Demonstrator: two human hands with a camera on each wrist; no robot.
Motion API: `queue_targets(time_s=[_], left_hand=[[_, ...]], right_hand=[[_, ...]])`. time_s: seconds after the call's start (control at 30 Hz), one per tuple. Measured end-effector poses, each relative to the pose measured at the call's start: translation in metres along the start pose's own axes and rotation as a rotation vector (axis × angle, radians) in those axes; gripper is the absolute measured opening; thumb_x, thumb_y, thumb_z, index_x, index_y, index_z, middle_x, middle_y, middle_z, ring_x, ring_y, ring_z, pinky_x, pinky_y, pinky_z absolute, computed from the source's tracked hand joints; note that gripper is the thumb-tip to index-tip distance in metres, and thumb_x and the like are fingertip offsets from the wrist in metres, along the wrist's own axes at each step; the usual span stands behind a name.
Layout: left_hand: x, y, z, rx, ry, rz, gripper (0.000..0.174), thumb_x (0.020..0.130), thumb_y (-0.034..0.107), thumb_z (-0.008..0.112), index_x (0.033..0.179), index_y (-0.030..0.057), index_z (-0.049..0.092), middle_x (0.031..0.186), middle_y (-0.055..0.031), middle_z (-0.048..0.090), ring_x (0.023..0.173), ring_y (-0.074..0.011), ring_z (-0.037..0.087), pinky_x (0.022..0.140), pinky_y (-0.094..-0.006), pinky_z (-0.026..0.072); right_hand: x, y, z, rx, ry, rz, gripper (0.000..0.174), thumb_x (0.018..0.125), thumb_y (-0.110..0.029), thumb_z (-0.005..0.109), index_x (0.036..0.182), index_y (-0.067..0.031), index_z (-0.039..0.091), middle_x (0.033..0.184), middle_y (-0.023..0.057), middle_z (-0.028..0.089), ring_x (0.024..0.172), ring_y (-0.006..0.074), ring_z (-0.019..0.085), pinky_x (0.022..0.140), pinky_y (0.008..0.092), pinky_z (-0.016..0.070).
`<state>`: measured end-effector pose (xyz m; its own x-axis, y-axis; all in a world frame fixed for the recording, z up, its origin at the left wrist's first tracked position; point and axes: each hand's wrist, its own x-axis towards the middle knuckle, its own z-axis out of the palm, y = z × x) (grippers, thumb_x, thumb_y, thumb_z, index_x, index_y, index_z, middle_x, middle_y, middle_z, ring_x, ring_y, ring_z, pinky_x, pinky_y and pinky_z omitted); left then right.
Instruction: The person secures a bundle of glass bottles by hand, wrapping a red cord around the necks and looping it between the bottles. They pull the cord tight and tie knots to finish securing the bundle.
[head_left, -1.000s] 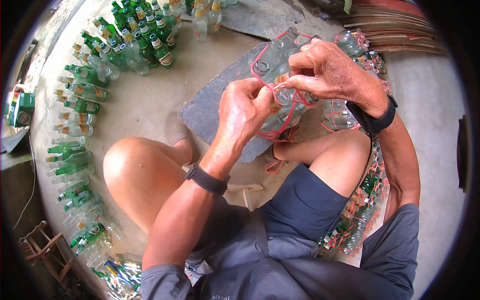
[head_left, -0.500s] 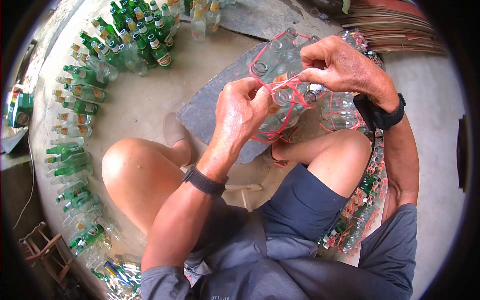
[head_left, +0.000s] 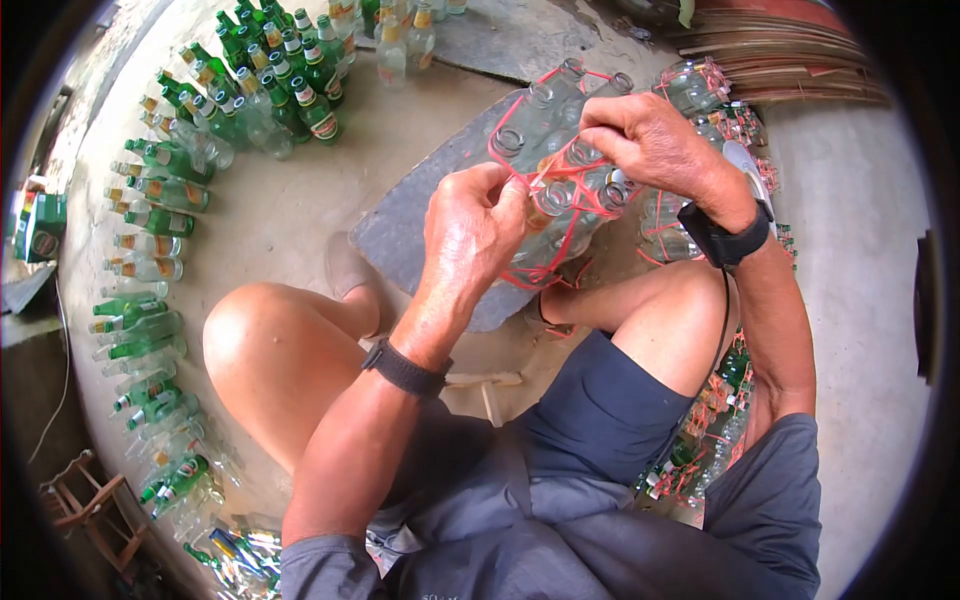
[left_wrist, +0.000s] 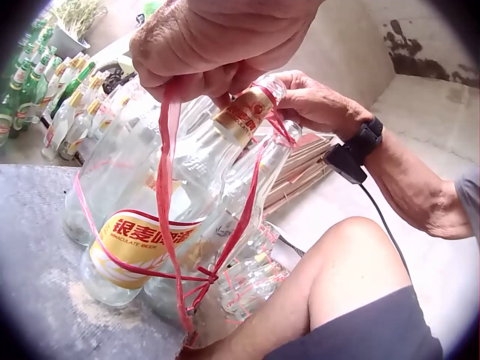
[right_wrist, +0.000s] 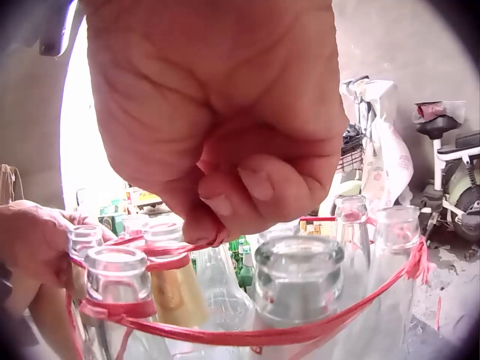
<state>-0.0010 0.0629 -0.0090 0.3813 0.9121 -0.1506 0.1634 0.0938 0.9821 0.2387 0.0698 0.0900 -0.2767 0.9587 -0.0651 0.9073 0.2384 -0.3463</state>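
Clear glass bottles (left_wrist: 142,240) stand upright in a bundle, with red plastic string (left_wrist: 166,210) looped around their bodies and necks. One bottle has a yellow label. At the near left side of the bundle my left hand (head_left: 475,225) pinches the string between thumb and forefinger; a strand runs down from it in the left wrist view. Over the bottle necks at the right is my right hand (head_left: 660,145), fingers curled. Its fingertips (right_wrist: 217,204) pinch a strand just above the bottle mouths (right_wrist: 300,259). A knot (left_wrist: 210,277) shows low on the bundle.
The bundle stands on a dark slab (head_left: 400,220) between my legs. Rows of green and clear bottles (head_left: 155,245) line the floor at left, with more upright at the back (head_left: 310,95). Tied bundles (head_left: 690,85) and stacked strips (head_left: 780,60) lie at right.
My right hand has drawn away from the left hand, over the bottle necks to the right, then slightly back. The left hand keeps its pinch on the string and stays nearly in place.
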Motion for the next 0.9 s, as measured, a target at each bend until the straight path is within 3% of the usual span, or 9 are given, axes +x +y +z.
queue_targets(time_s=[0.1,0.17,0.3,0.4,0.47,0.5,0.57,0.77,0.9], left_hand=[[-0.001,0.002,-0.001,0.040,-0.001,-0.023,0.028,0.095,0.023,0.066,0.099,-0.0023,0.078,0.079,-0.0208,0.074,0.072,-0.0286,0.075,0.072,-0.0429,0.0564],[-0.002,-0.001,0.000,-0.061,0.020,0.023,0.027,0.099,0.015,0.066,0.091,-0.0078,0.076,0.071,0.0024,0.066,0.066,-0.0038,0.051,0.056,-0.0282,0.0412],[-0.006,0.002,-0.006,-0.056,0.001,-0.008,0.028,0.100,0.017,0.067,0.089,-0.0072,0.076,0.070,0.0040,0.063,0.066,-0.0039,0.050,0.056,-0.0278,0.0404],[-0.006,0.001,-0.011,0.005,-0.002,-0.024,0.027,0.100,0.018,0.069,0.092,-0.0070,0.077,0.070,0.0048,0.062,0.065,-0.0039,0.050,0.056,-0.0273,0.0401],[-0.007,-0.001,-0.013,-0.013,-0.003,-0.030,0.027,0.099,0.019,0.071,0.097,-0.0071,0.079,0.070,0.0054,0.060,0.065,-0.0040,0.050,0.056,-0.0275,0.0400],[-0.008,-0.001,-0.016,-0.013,-0.004,-0.030,0.027,0.099,0.019,0.071,0.097,-0.0071,0.079,0.070,0.0054,0.060,0.065,-0.0040,0.050,0.056,-0.0275,0.0400],[-0.012,0.001,-0.020,0.013,-0.016,-0.066,0.027,0.099,0.019,0.073,0.101,-0.0070,0.081,0.070,0.0056,0.060,0.065,-0.0041,0.050,0.056,-0.0277,0.0401],[-0.015,0.006,-0.023,0.029,-0.030,-0.097,0.028,0.100,0.020,0.074,0.102,-0.0074,0.081,0.070,0.0057,0.059,0.065,-0.0048,0.049,0.057,-0.0276,0.0399],[-0.013,-0.003,-0.019,0.003,-0.041,-0.082,0.028,0.100,0.020,0.074,0.103,-0.0070,0.081,0.070,0.0058,0.057,0.064,-0.0051,0.048,0.057,-0.0282,0.0394]], right_hand=[[0.000,-0.003,0.002,-0.081,-0.003,0.003,0.016,0.096,-0.019,0.068,0.093,-0.0030,0.069,0.083,0.0206,0.069,0.082,0.0447,0.067,0.071,0.0506,0.0531],[-0.001,-0.003,0.003,-0.038,-0.028,0.024,0.015,0.096,-0.018,0.068,0.094,-0.0032,0.071,0.083,0.0206,0.069,0.082,0.0445,0.068,0.071,0.0504,0.0533],[-0.001,-0.008,0.000,0.014,-0.056,0.049,0.015,0.095,-0.017,0.067,0.096,-0.0032,0.073,0.085,0.0195,0.072,0.083,0.0422,0.070,0.073,0.0485,0.0545],[-0.001,-0.012,-0.001,0.126,-0.122,0.212,0.018,0.095,-0.016,0.065,0.101,-0.0036,0.076,0.086,0.0162,0.077,0.072,0.0324,0.074,0.070,0.0445,0.0569],[-0.001,-0.010,0.000,0.254,-0.170,0.329,0.023,0.096,-0.017,0.063,0.107,-0.0037,0.078,0.084,0.0097,0.079,0.058,0.0181,0.071,0.058,0.0374,0.0566],[-0.001,-0.013,-0.001,0.254,-0.169,0.330,0.023,0.096,-0.017,0.063,0.107,-0.0037,0.078,0.084,0.0097,0.079,0.058,0.0181,0.071,0.058,0.0374,0.0566],[-0.004,-0.023,-0.003,0.415,-0.179,0.445,0.023,0.104,-0.015,0.061,0.112,0.0000,0.076,0.085,0.0048,0.077,0.049,0.0071,0.060,0.041,0.0253,0.0448],[-0.017,-0.022,0.012,0.657,0.029,0.567,0.025,0.101,-0.018,0.068,0.115,0.0019,0.076,0.088,0.0071,0.078,0.046,0.0047,0.057,0.037,0.0228,0.0425],[-0.021,-0.024,0.014,0.627,0.032,0.586,0.023,0.098,-0.012,0.067,0.114,0.0014,0.077,0.092,0.0110,0.080,0.046,0.0064,0.058,0.038,0.0235,0.0441]])
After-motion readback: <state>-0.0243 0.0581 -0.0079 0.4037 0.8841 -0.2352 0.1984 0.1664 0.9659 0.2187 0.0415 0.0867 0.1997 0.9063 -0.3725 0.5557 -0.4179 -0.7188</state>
